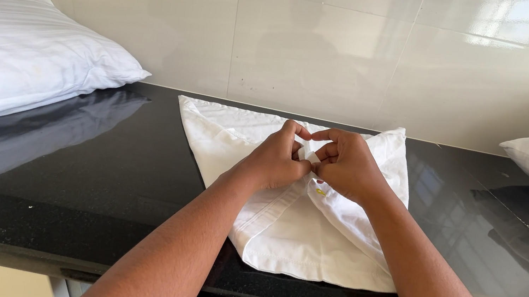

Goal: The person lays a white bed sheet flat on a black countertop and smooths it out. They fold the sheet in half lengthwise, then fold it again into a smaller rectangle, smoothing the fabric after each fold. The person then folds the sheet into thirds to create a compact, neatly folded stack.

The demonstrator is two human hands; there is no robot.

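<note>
Two hands meet at the centre of the white pillowcase (308, 231), which lies flat on the black tabletop (92, 191). Your left hand (279, 160) and right hand (346, 166) are curled, fingertips pinching its overlapped flaps. Judged step: folding mid-way; next calls for pressing the flaps flat toward the pillowcase's near edge.

Both hands, left (279, 157) and right (345, 166), knuckle to knuckle, fingers curled.
</note>
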